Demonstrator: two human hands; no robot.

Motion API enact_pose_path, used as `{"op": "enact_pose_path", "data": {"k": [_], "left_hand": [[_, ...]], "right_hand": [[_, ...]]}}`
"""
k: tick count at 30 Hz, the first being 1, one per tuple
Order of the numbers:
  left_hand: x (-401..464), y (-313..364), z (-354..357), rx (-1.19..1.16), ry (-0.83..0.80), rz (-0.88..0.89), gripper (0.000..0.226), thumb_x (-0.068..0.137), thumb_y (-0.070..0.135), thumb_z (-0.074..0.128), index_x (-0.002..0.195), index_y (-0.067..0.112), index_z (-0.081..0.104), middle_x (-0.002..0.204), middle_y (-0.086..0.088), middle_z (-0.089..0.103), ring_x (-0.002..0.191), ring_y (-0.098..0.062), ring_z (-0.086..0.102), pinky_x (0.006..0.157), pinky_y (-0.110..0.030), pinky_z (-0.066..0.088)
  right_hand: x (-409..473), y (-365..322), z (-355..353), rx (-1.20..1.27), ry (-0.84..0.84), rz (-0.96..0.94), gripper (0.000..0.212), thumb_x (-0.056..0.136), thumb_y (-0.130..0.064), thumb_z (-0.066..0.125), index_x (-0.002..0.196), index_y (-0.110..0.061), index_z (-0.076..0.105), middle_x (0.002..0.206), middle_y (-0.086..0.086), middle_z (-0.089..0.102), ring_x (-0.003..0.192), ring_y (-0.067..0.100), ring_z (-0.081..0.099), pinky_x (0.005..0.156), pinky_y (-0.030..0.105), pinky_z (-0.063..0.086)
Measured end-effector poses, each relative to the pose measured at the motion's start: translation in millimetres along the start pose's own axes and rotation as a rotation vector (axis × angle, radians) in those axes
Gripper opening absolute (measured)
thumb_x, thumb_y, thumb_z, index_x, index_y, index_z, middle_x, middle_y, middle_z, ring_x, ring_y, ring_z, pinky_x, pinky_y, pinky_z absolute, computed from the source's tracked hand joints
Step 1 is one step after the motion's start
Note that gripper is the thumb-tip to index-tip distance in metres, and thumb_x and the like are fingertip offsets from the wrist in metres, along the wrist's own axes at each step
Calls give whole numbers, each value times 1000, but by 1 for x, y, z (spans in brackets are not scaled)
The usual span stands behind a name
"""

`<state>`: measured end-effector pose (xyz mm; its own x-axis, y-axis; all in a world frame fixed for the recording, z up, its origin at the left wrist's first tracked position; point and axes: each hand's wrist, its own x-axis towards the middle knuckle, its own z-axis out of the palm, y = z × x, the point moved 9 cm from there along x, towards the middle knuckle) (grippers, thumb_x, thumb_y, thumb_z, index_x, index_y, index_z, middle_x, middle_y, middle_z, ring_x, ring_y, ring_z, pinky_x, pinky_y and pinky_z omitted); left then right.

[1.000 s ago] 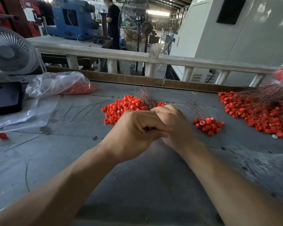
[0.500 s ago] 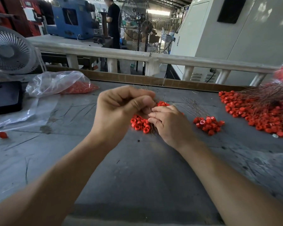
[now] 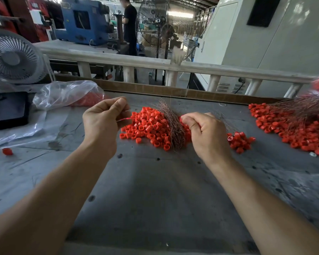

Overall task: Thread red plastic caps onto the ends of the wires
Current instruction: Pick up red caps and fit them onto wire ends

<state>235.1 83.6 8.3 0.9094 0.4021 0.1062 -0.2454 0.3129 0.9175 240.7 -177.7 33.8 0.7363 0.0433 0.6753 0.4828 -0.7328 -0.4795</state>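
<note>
Cap in my right hand: my right hand [image 3: 207, 134] has its fingers curled, thumb and forefinger pinching one red cap [image 3: 182, 119] just above the middle pile.
Wire in my left hand: my left hand [image 3: 103, 124] is raised left of the pile, fingers curled, thumb and forefinger pinching a thin wire [image 3: 124, 119] that shows only as a fine reddish line beside the fingertips; I cannot tell where it ends.
Loose caps: a heap of red plastic caps [image 3: 149, 128] lies on the table between my hands.
Wire bundle: a sheaf of copper-coloured wires [image 3: 172, 124] lies across the right side of that heap, touching it.
Small cluster: a few more red caps [image 3: 240, 141] sit just right of my right hand.
Far right pile: caps with wires spread over them [image 3: 295, 126], well apart from my hands.
Table: grey, scuffed worktop [image 3: 155, 190].
Left side: a clear plastic bag with red caps inside [image 3: 66, 94], a single stray cap [image 3: 7, 151], a white desk fan [image 3: 13, 58].
</note>
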Motion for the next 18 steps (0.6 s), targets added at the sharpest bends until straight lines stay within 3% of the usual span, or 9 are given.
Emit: {"op": "enact_pose_path", "data": {"k": [6, 9, 11, 14, 18], "left_hand": [[1, -12, 5, 14, -15, -40, 8, 96, 8, 66, 90, 5, 70, 80, -9, 71, 70, -16, 68, 65, -26, 60], [4, -13, 1, -54, 10, -60, 6, 96, 6, 65, 92, 4, 70, 77, -7, 72, 69, -15, 69, 65, -26, 60], [7, -17, -1, -125, 4, -108, 7, 97, 6, 63, 97, 4, 70, 78, -6, 71, 69, -14, 68, 67, -26, 60], [10, -24, 14, -210, -193, -208, 10, 100, 8, 57, 100, 6, 67, 82, -5, 67, 69, -11, 63, 64, -23, 58], [0, -34, 34, -34, -388, -224, 12, 89, 13, 65, 97, 5, 69, 81, -6, 71, 65, -12, 65, 58, -23, 57]], "right_hand": [[2, 8, -16, -44, 67, 56, 15, 97, -22, 68, 96, -16, 81, 85, 4, 74, 88, 25, 66, 80, 37, 52], [2, 3, -14, -17, 2, -39, 13, 96, -21, 70, 94, -17, 82, 87, -3, 76, 90, 19, 68, 81, 33, 52], [2, 9, -10, 171, -89, -11, 24, 100, -30, 64, 89, -17, 82, 85, -5, 78, 87, 14, 70, 77, 30, 52], [-5, 24, -5, 648, -116, 265, 51, 104, -45, 46, 78, -16, 79, 80, 5, 79, 81, 18, 75, 61, 25, 54], [-8, 34, -1, 805, -125, 468, 46, 106, -41, 49, 83, -12, 77, 85, 13, 78, 72, 21, 74, 47, 23, 47]]}}
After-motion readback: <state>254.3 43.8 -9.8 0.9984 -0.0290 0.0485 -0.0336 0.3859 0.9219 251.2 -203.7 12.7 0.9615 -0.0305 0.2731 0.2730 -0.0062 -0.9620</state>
